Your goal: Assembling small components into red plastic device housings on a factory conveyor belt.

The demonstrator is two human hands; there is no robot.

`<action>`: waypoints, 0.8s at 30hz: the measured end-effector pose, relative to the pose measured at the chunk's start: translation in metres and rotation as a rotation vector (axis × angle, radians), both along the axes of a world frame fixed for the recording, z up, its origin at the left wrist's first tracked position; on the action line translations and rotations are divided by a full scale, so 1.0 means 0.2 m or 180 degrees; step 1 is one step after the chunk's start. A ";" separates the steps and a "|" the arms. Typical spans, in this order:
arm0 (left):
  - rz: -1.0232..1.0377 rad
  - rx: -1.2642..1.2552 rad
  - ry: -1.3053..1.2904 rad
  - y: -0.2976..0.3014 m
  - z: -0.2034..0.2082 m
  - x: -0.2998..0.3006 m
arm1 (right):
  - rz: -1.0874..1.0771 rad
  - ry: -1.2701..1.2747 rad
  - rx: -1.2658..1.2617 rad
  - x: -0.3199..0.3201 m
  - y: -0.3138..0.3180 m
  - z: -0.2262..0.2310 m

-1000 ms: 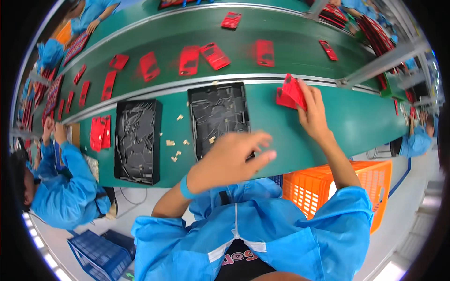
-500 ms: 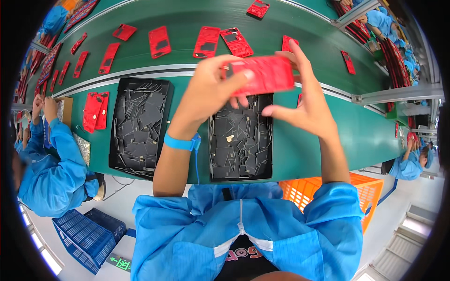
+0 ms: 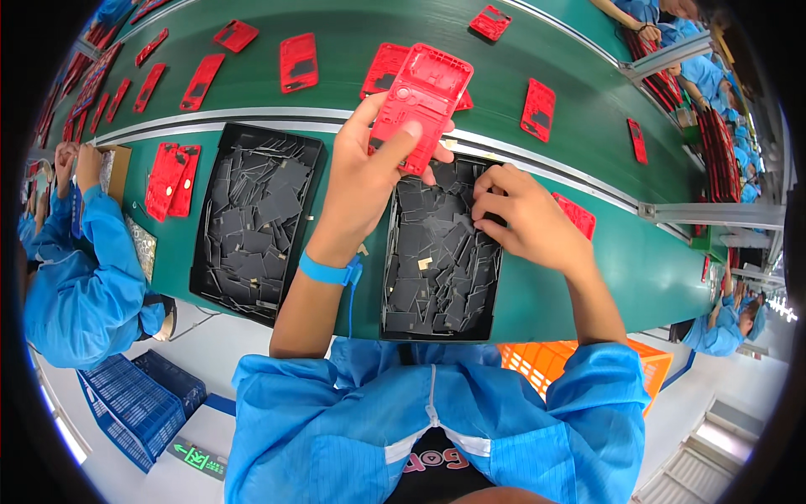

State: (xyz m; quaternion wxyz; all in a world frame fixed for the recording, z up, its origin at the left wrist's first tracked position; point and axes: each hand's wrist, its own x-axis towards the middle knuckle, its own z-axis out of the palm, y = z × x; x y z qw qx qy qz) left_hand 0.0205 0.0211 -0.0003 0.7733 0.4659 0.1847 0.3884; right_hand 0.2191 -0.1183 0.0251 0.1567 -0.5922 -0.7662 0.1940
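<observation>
My left hand point(image 3: 369, 164), with a blue strap point(image 3: 326, 269) round its wrist, grips a red plastic housing point(image 3: 424, 105). The thumb presses on the housing's molded inner side, which faces up. Over the upper right corner of the right black tray point(image 3: 497, 286) is my right hand point(image 3: 525, 214). Its fingers are curled in among thin dark rectangular pieces point(image 3: 424, 231) heaped there; whatever is between the fingertips is hidden. A second black tray point(image 3: 201, 252), left of my left forearm, holds a similar heap.
Red housings point(image 3: 537, 109) lie spread on the green belt point(image 3: 336, 25) behind a metal rail point(image 3: 277, 118). Two stacked red housings point(image 3: 172, 181) sit left of the trays, another point(image 3: 575, 217) beyond my right hand. An orange crate point(image 3: 537, 365) stands below; a co-worker point(image 3: 92, 260) sits at left.
The red housing was between both hands; now only my left hand has it, turned upright. My right hand has come down to the right tray.
</observation>
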 end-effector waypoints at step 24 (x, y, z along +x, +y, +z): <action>0.0091 -0.0112 -0.0131 -0.06 -0.08 0.06 | -0.1426 0.3058 0.0284 -0.12 0.14 0.06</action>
